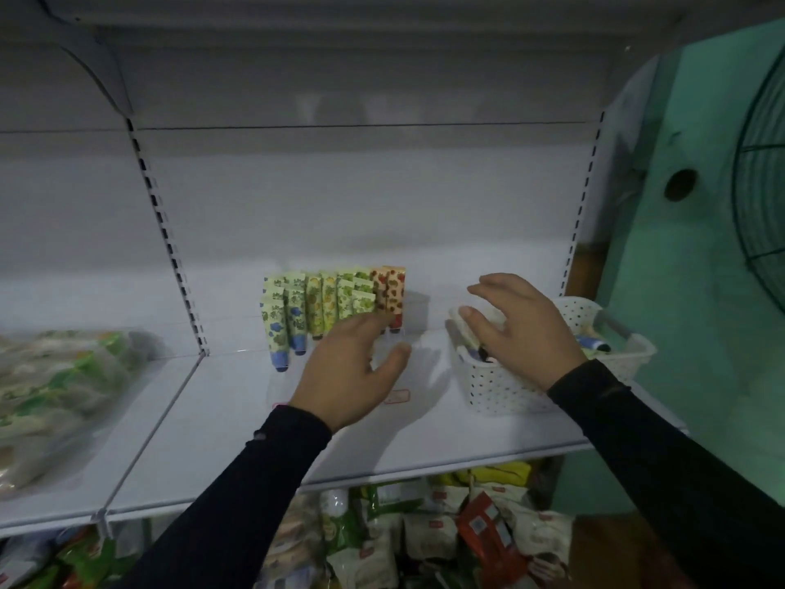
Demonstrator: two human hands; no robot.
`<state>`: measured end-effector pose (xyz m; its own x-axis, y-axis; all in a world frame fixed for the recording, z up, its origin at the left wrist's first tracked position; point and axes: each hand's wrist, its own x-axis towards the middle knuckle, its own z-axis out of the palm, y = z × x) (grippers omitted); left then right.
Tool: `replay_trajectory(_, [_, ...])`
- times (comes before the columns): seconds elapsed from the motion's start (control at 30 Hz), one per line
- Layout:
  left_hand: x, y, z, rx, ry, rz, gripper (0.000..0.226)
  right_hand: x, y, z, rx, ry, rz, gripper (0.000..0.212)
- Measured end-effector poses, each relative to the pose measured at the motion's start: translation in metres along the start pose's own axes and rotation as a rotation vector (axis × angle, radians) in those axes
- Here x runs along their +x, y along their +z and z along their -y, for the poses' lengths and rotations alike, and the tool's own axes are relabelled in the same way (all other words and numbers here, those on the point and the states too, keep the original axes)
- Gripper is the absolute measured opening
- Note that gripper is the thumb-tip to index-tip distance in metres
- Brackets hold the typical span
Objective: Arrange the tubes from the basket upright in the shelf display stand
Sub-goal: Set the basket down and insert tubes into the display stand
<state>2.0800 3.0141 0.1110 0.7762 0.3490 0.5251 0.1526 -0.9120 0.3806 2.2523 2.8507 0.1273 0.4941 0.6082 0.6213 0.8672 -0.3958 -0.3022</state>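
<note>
Right hand, fingers spread & holding nothing, hovers over white perforated plastic basket w/ remaining tubes just under it; left hand relaxed, empty, in front of clear stand's upright printed tubes — should pinch one tube, seat it cap-down beside red ones.

white shelf — display stand of upright tubes | perforated basket | bagged goods at left

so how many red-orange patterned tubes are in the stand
2 red-orange patterned tubes, side by side at the right end of the clear display stand; the left hand covers their bases and may hide more.
</note>
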Motion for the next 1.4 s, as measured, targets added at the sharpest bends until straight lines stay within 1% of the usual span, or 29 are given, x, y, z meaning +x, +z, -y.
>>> replay_trajectory(0.07, [0.016, 0.011, -0.016, 0.026, 0.064, 0.048, 0.055, -0.005, -0.011, -0.018, -0.046, 0.042, 0.019, 0.040])
replay_trajectory(0.17, [0.045, 0.029, -0.038, 0.056, 0.122, 0.128, 0.051, -0.011, -0.026, -0.047, -0.098, 0.110, 0.077, 0.043])
replay_trajectory(0.3, [0.088, 0.058, -0.065, 0.147, 0.133, 0.322, 0.054, -0.012, -0.040, -0.082, -0.166, 0.181, 0.194, 0.047])
replay_trajectory(0.37, [0.107, 0.075, -0.075, 0.205, 0.108, 0.432, 0.056, -0.008, -0.044, -0.096, -0.192, 0.205, 0.286, 0.050])
replay_trajectory(0.47, [0.127, 0.098, -0.088, 0.308, 0.079, 0.565, 0.057, 0.001, -0.047, -0.110, -0.214, 0.269, 0.469, 0.056])
replay_trajectory(0.57, [0.139, 0.115, -0.097, 0.370, 0.031, 0.684, 0.051, 0.014, -0.046, -0.117, -0.231, 0.309, 0.659, 0.066])
replay_trajectory(0.63, [0.146, 0.122, -0.101, 0.393, 0.001, 0.726, 0.051, 0.023, -0.046, -0.119, -0.257, 0.322, 0.760, 0.071])
replay_trajectory(0.73, [0.151, 0.133, -0.103, 0.436, -0.021, 0.735, 0.055, 0.035, -0.045, -0.119, -0.290, 0.336, 0.847, 0.069])
replay_trajectory(0.8, [0.151, 0.139, -0.104, 0.453, -0.029, 0.704, 0.059, 0.038, -0.043, -0.119, -0.304, 0.338, 0.852, 0.065])
replay_trajectory(0.87, [0.152, 0.142, -0.105, 0.408, -0.030, 0.672, 0.062, 0.038, -0.038, -0.120, -0.342, 0.311, 0.826, 0.058])
replay_trajectory(0.97, [0.153, 0.141, -0.107, 0.352, -0.026, 0.677, 0.049, 0.038, -0.033, -0.122, -0.377, 0.290, 0.819, 0.052])
replay_trajectory(1.13, [0.153, 0.145, -0.109, 0.355, -0.017, 0.683, 0.046, 0.040, -0.033, -0.125, -0.286, 0.298, 0.761, 0.055])
replay_trajectory(1.23, [0.152, 0.144, -0.108, 0.293, -0.020, 0.647, 0.043, 0.037, -0.029, -0.127, -0.244, 0.283, 0.715, 0.053])
replay_trajectory(1.33, [0.149, 0.145, -0.106, 0.230, -0.024, 0.610, 0.040, 0.037, -0.028, -0.127, -0.263, 0.283, 0.716, 0.050])
replay_trajectory(1.4, [0.146, 0.148, -0.104, 0.177, -0.028, 0.582, 0.042, 0.037, -0.028, -0.128, -0.243, 0.289, 0.689, 0.045])
